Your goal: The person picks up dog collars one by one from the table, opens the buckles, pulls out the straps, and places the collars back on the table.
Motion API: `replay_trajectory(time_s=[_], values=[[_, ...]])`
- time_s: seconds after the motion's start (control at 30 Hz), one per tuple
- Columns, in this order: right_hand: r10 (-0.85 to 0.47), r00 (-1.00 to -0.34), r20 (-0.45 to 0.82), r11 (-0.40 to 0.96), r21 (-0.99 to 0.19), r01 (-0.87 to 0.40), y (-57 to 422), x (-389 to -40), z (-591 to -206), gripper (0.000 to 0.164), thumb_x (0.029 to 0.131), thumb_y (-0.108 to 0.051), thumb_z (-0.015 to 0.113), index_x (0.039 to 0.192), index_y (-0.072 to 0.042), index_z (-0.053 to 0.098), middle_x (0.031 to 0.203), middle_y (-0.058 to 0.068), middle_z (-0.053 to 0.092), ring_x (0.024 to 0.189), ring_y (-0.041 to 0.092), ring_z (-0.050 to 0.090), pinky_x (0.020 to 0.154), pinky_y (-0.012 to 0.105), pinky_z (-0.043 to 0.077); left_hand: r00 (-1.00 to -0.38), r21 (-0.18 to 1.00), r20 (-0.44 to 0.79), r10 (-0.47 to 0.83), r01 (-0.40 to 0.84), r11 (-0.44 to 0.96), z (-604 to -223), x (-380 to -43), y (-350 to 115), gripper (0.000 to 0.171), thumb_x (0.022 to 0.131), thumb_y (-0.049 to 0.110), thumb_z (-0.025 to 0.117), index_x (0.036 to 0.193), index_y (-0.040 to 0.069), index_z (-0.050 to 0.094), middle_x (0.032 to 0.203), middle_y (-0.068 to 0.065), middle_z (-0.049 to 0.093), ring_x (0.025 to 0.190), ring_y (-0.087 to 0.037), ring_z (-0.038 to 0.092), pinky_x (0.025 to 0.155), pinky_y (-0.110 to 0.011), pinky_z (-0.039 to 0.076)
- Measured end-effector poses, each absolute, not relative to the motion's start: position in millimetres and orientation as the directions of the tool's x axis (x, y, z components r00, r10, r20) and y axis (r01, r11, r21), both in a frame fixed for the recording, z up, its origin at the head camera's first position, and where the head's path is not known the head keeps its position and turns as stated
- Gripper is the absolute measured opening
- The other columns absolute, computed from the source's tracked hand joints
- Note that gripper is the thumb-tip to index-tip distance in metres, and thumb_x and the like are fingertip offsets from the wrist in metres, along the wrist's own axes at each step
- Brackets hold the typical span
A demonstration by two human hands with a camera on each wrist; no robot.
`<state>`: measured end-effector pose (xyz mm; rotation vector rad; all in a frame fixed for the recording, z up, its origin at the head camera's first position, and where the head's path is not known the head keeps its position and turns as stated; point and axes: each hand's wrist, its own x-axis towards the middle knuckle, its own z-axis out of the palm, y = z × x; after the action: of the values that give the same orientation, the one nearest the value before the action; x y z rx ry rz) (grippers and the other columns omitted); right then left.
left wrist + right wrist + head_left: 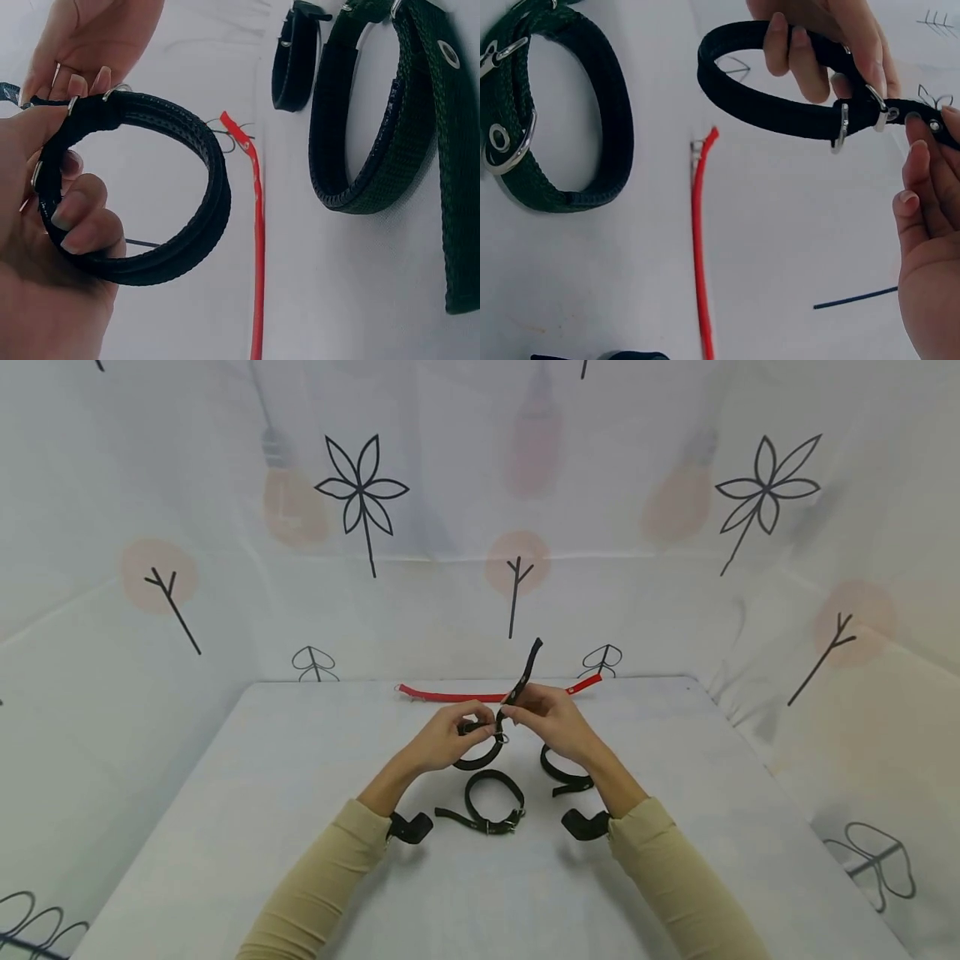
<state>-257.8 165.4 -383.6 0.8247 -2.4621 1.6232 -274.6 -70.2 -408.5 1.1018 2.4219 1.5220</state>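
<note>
A black dog collar, buckled into a loop, hangs between both hands above the table. My left hand grips the loop beside the buckle; in the left wrist view its fingers curl through the ring. With thumb and fingertips, my right hand pinches the collar's strap where it leaves the buckle, and the free end points upward. The right wrist view shows a metal D-ring and the buckle near the strap's studded holes.
Below the hands lies a dark green collar, buckled into a loop. Another dark collar lies under the right forearm, partly hidden. A red collar stretches along the table's back edge, behind the hands. Printed white cloth surrounds the white table.
</note>
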Motion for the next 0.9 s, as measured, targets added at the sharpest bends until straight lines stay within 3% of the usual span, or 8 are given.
replay_trajectory(time_s=[0.23, 0.67, 0.77, 0.9], values=[[-0.317, -0.873, 0.37, 0.248, -0.857, -0.453, 170, -256, -387, 0.013, 0.1, -0.02, 0.069, 0.105, -0.008, 0.073, 0.093, 0.011, 0.068, 0.086, 0.031, 0.063, 0.078, 0.036, 0.052, -0.759, 0.835, 0.311, 0.573, 0.505, 0.216, -406, -274, -70, 0.013, 0.102, 0.022, 0.066, 0.111, 0.012, 0.068, 0.107, 0.0, 0.068, 0.111, -0.018, 0.06, 0.101, -0.048, 0.046], [-0.293, -0.897, 0.33, 0.219, -0.89, -0.399, 170, -257, -386, 0.013, 0.101, -0.01, 0.066, 0.108, -0.001, 0.072, 0.089, 0.014, 0.065, 0.086, 0.04, 0.056, 0.076, 0.033, 0.047, -0.779, 0.859, 0.346, 0.523, 0.487, 0.158, -411, -274, -70, 0.009, 0.101, 0.02, 0.067, 0.107, 0.013, 0.067, 0.103, 0.0, 0.068, 0.105, -0.02, 0.062, 0.101, -0.047, 0.047], [-0.286, -0.898, 0.333, 0.215, -0.891, -0.399, 167, -251, -378, 0.013, 0.101, -0.008, 0.065, 0.105, 0.003, 0.071, 0.088, 0.017, 0.064, 0.084, 0.035, 0.056, 0.074, 0.032, 0.046, -0.799, 0.88, 0.333, 0.501, 0.454, 0.14, -412, -273, -70, 0.009, 0.102, 0.019, 0.066, 0.108, 0.012, 0.067, 0.105, -0.003, 0.066, 0.1, -0.02, 0.065, 0.092, -0.044, 0.051], [-0.274, -0.894, 0.354, 0.204, -0.887, -0.414, 162, -241, -366, 0.013, 0.1, -0.006, 0.065, 0.102, 0.006, 0.07, 0.086, 0.02, 0.064, 0.082, 0.028, 0.055, 0.073, 0.032, 0.046, -0.826, 0.904, 0.316, 0.466, 0.412, 0.118, -414, -272, -68, 0.011, 0.104, 0.017, 0.062, 0.112, 0.011, 0.065, 0.107, -0.007, 0.064, 0.083, -0.021, 0.065, 0.07, -0.034, 0.052]])
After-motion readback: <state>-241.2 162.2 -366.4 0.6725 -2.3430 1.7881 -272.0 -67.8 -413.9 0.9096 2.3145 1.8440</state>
